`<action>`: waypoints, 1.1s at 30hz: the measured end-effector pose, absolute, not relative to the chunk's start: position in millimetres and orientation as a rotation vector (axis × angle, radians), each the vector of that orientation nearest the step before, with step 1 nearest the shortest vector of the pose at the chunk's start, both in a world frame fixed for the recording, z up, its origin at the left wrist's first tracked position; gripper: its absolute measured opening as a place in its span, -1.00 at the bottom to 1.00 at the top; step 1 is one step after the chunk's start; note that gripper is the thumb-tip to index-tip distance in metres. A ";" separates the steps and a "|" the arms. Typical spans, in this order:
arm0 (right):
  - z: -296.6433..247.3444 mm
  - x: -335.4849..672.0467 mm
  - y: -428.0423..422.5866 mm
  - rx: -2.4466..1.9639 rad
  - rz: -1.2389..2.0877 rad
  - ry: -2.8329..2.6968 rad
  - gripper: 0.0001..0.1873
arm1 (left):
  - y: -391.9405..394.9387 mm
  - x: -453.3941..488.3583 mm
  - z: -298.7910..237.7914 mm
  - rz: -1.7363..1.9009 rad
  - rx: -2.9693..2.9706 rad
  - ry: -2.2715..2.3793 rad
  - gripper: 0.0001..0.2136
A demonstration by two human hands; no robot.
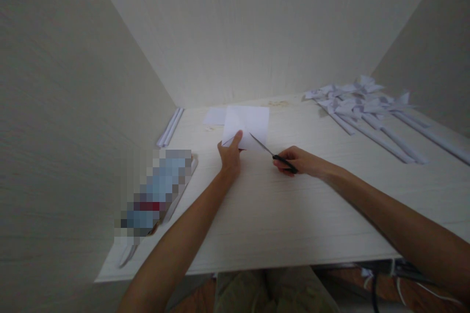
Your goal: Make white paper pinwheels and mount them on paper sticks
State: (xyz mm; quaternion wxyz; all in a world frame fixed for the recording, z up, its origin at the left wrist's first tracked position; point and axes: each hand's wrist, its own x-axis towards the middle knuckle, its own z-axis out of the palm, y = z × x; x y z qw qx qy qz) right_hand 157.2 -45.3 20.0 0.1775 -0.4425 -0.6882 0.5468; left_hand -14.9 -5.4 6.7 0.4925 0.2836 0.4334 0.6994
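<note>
A white square sheet of paper (251, 124) lies near the back middle of the pale wooden table (279, 215). My left hand (230, 153) pinches the sheet's near left corner, thumb on top. My right hand (296, 160) is closed on the black handles of a pair of scissors (270, 152). The blades point up-left and reach into the sheet's near edge.
Several white paper pinwheels on rolled paper sticks (367, 112) lie at the back right. Two rolled paper sticks (170, 127) rest against the left wall. A blurred-out flat object (157, 193) lies at the left. A smaller paper piece (215, 116) sits behind the sheet. Walls enclose three sides.
</note>
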 end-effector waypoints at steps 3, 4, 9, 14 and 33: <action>19.2 157.9 -45.1 -1.247 1.573 -1.948 -0.54 | -3.5 -16.3 8.1 1.727 0.625 1.026 -0.74; 18.4 157.7 -45.3 -1.242 1.577 -1.923 -0.55 | -2.7 -17.0 8.5 1.731 0.601 1.023 -0.74; 10.1 150.8 -45.9 -1.172 1.380 -1.589 -0.63 | -0.5 -18.9 8.5 1.719 0.547 1.042 -0.71; 2.5 140.9 -44.0 -1.207 1.080 -1.237 -0.68 | -4.1 -13.3 5.6 1.663 0.703 1.078 -0.67; 1.8 140.7 -42.5 -1.086 1.157 -1.140 -0.70 | -27.3 1.2 5.5 1.265 1.438 1.117 -0.85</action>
